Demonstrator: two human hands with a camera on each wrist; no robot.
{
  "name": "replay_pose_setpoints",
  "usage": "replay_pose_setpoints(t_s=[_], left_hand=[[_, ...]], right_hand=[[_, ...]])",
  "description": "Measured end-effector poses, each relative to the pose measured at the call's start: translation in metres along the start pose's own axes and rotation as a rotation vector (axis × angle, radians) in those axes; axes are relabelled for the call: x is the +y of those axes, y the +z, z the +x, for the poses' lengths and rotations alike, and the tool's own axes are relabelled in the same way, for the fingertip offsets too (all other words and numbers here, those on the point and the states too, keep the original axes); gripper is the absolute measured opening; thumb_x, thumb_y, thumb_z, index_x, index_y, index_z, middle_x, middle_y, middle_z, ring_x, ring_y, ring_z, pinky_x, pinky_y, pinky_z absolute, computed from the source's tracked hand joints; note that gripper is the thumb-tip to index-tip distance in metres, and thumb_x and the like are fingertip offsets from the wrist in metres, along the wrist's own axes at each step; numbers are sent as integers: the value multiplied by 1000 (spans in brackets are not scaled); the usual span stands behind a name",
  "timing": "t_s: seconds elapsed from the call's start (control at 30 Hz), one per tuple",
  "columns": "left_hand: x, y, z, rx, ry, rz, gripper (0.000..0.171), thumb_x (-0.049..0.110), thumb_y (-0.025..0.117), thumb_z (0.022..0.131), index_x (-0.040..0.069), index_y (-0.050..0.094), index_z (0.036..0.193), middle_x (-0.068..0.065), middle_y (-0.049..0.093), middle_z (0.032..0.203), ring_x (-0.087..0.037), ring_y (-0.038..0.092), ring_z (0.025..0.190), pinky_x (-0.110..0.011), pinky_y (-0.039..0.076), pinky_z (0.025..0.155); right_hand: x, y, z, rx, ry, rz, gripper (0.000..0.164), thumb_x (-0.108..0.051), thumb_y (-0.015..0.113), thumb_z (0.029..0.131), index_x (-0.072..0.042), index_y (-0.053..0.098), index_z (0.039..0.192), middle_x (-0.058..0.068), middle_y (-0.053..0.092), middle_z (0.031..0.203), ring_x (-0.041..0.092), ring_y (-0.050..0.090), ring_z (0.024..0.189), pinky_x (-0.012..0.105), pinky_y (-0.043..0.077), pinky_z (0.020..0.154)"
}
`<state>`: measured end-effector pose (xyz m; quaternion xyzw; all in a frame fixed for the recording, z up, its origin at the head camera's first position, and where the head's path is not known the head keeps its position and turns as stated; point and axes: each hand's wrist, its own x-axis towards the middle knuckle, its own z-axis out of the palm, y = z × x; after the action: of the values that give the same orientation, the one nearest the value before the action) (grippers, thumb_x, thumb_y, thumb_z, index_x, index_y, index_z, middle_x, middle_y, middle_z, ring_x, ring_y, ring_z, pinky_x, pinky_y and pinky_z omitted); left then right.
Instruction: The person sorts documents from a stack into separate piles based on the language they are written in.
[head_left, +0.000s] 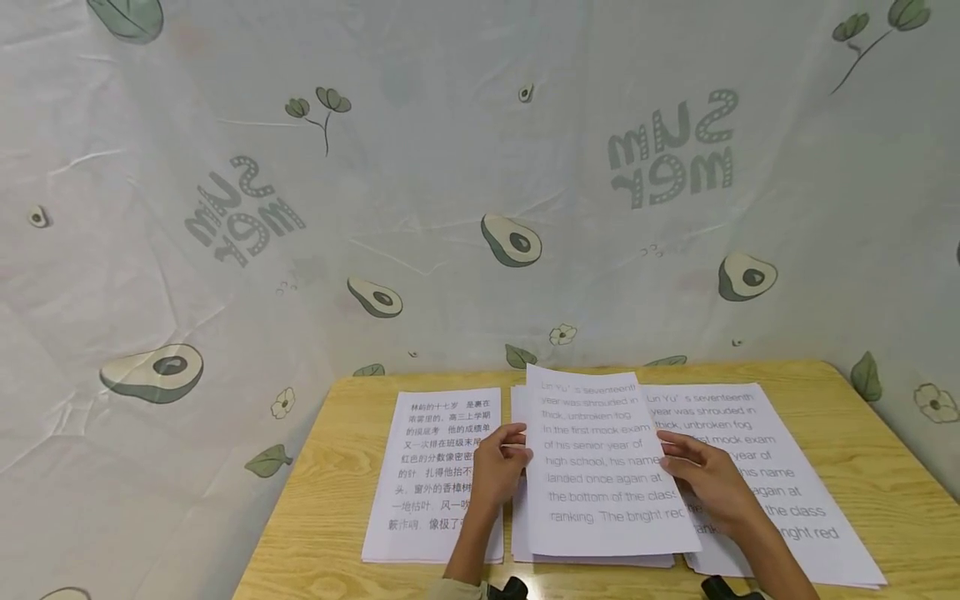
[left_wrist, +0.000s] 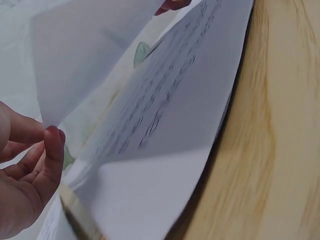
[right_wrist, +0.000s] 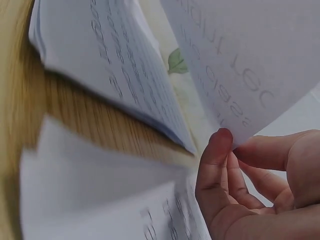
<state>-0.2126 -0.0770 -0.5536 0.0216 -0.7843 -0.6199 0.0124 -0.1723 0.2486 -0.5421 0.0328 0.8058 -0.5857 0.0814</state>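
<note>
A printed sheet with English text is lifted off the middle paper stack and tilts up toward me. My left hand pinches its left edge and my right hand pinches its right edge. In the left wrist view the thumb of my left hand presses against the sheet's edge. In the right wrist view the thumb of my right hand meets the sheet's lower edge. A stack with Chinese text lies to the left, and an English stack lies to the right.
The stacks lie side by side on a wooden table. A white cloth with avocado prints hangs behind and around the table. Bare wood shows at the right side and along the front edge.
</note>
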Motion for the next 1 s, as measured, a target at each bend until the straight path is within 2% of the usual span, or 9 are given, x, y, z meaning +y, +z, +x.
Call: replay_pose_setpoints(t_s=[0.13, 0.33, 0.47, 0.53, 0.63, 0.73, 0.8, 0.93, 1.0], left_hand=[[5, 14, -1, -17, 13, -27, 39, -3, 74, 91, 8, 76, 129, -6, 74, 110, -9, 70, 83, -24, 62, 66], [14, 42, -5, -22, 18, -31, 38, -1, 75, 93, 10, 76, 129, -2, 73, 109, -6, 69, 83, -21, 61, 64], [19, 62, -9, -20, 10, -32, 37, -1, 75, 93, 12, 76, 128, 0, 73, 107, -5, 69, 83, -20, 61, 64], [22, 72, -11, -19, 12, -40, 37, -3, 75, 92, 12, 77, 127, 0, 73, 106, -5, 69, 82, -20, 60, 63], [26, 87, -14, -15, 22, -61, 38, -5, 74, 91, 10, 77, 125, -1, 73, 106, -4, 69, 82, -20, 60, 62], [29, 101, -17, -21, -2, -80, 39, -5, 74, 91, 13, 77, 125, 2, 72, 105, -4, 68, 82, -19, 60, 62], [31, 110, -17, -26, -18, -88, 39, -5, 75, 91, 14, 78, 125, 5, 71, 104, -4, 67, 82, -19, 59, 63], [33, 125, -18, -40, -29, -112, 39, -5, 75, 91, 15, 78, 124, 7, 70, 102, -4, 67, 81, -19, 59, 63], [34, 132, -19, -44, -27, -111, 39, -5, 76, 90, 15, 78, 123, 8, 69, 101, -3, 67, 81, -19, 59, 64]], right_hand=[[5, -14, -2, 9, -1, -17, 62, -20, 62, 110, 3, 39, 162, 32, 50, 156, -12, 61, 105, 17, 57, 89], [12, -39, -6, 28, 14, -39, 64, -20, 61, 111, 6, 36, 163, 35, 48, 156, -9, 64, 102, 20, 59, 87], [16, -57, -10, 48, 14, -57, 64, -20, 62, 110, 9, 36, 161, 34, 52, 151, -9, 65, 100, 22, 61, 85], [18, -66, -11, 56, 14, -63, 64, -19, 62, 110, 10, 37, 161, 29, 58, 147, -9, 65, 99, 23, 61, 84], [23, -79, -12, 66, 18, -66, 64, -20, 64, 109, 11, 40, 159, 12, 66, 137, -9, 65, 98, 23, 61, 83], [29, -92, -15, 77, 29, -75, 63, -21, 67, 107, 10, 44, 157, -6, 68, 128, -10, 64, 97, 22, 61, 82], [32, -100, -17, 85, 38, -79, 61, -22, 68, 107, 9, 47, 156, -14, 66, 124, -10, 63, 96, 22, 60, 81], [39, -114, -22, 105, 50, -95, 56, -23, 69, 106, 3, 54, 153, -28, 62, 113, -11, 62, 95, 22, 60, 80], [43, -121, -23, 105, 55, -79, 49, -23, 69, 106, -7, 60, 151, -34, 60, 108, -10, 64, 94, 24, 60, 79]])
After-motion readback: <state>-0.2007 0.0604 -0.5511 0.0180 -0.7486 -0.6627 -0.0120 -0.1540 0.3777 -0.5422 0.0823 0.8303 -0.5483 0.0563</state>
